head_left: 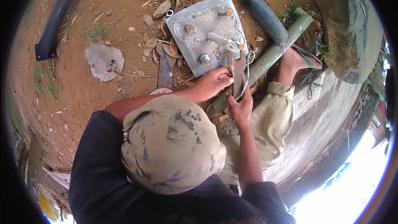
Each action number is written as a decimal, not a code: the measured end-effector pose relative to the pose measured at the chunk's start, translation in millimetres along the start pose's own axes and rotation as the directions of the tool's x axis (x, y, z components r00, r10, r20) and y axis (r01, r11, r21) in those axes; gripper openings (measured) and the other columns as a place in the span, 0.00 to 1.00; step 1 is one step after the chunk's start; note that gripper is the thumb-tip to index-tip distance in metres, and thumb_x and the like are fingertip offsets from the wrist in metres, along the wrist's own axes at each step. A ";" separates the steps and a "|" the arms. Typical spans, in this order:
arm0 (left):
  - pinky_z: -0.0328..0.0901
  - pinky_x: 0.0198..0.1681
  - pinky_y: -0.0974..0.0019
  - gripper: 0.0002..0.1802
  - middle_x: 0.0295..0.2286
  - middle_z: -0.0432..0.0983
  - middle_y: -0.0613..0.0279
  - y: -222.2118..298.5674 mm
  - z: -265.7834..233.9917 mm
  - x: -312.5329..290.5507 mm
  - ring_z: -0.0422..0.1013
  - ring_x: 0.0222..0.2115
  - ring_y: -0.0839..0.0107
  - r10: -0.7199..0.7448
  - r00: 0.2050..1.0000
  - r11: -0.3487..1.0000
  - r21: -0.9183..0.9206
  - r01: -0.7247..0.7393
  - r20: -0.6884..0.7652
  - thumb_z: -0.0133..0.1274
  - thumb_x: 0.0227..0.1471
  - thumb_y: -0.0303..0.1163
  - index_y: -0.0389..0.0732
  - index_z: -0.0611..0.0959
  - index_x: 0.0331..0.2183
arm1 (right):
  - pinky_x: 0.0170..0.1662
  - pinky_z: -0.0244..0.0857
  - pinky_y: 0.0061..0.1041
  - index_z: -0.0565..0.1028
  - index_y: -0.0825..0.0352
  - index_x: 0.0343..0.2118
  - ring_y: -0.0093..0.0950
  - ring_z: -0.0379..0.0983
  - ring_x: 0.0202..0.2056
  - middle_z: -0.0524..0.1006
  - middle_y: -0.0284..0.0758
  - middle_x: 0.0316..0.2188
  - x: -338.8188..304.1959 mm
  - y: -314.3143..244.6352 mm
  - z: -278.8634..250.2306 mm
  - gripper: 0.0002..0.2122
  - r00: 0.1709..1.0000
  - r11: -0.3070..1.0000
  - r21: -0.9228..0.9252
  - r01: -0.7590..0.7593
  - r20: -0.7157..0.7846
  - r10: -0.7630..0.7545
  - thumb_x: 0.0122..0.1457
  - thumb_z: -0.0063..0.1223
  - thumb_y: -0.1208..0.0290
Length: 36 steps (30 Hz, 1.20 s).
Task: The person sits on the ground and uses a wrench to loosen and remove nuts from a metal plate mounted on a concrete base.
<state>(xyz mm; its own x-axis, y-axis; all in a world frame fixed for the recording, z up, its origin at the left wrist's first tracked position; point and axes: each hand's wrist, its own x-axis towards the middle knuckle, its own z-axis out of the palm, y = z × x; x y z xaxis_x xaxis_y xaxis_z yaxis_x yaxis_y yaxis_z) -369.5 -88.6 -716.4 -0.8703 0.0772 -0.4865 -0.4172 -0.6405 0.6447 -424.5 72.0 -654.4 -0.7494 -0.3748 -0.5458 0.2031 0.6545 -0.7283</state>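
Observation:
A rusty wrench-like metal tool (237,72) points away from me, its upper end beside a bolt (239,45) on a concrete block (195,49). My left hand (216,84) closes on the tool's left side, near its middle. Lower down, my right hand (241,105) grips its near end. A pale cord (248,68) loops along the tool's right side. Other rusty bolts (226,13) stick out of the block's top, and one nearer bolt (205,60) carries a nut. A short pale tube (223,41) leans at the block's middle. My fingers partly hide the tool.
Two loose nuts (169,13) lie on the soil behind the block. A greenish pipe (265,60) and a dark pipe (265,16) lie to the right, near a large rock (344,29). A flat metal bar (165,68) is left. A stained cap (172,145) covers the lower middle.

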 end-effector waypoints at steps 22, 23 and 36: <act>0.69 0.45 0.67 0.14 0.40 0.77 0.59 2.7 -6.7 1.8 0.72 0.41 0.77 0.005 0.993 1.000 0.022 -0.002 -0.115 0.47 0.69 0.32 0.33 0.73 0.50 | 0.24 0.68 0.22 0.55 0.60 0.71 0.20 0.73 0.22 0.80 0.36 0.35 -1.4 -46.4 78.7 0.37 0.951 0.923 0.346 -0.166 -0.192 0.243 0.62 0.60 0.75; 0.68 0.42 0.68 0.14 0.37 0.77 0.60 1.9 -3.3 3.1 0.71 0.38 0.79 0.042 0.992 0.999 -0.013 -0.044 -0.122 0.48 0.68 0.32 0.33 0.74 0.49 | 0.29 0.70 0.23 0.56 0.61 0.71 0.21 0.75 0.27 0.80 0.36 0.38 3.2 -36.2 76.4 0.36 0.953 0.987 0.163 0.003 -0.300 0.047 0.61 0.60 0.75; 0.62 0.30 0.70 0.11 0.28 0.71 0.69 1.5 -6.6 7.9 0.61 0.28 0.83 0.093 0.996 0.993 0.074 -0.091 -0.019 0.50 0.68 0.33 0.35 0.75 0.44 | 0.17 0.61 0.21 0.50 0.62 0.73 0.18 0.69 0.18 0.79 0.35 0.36 12.1 -33.0 30.7 0.41 0.990 0.961 0.242 -0.136 0.009 0.139 0.57 0.56 0.84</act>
<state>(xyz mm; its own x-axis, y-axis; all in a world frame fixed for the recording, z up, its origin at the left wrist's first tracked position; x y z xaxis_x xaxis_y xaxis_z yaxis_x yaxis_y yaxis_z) -375.2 -94.0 -723.1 -0.9000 0.0028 -0.4358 -0.3545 -0.5866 0.7282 -420.9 25.7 -649.7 -0.7086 -0.2861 -0.6449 0.4500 0.5208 -0.7255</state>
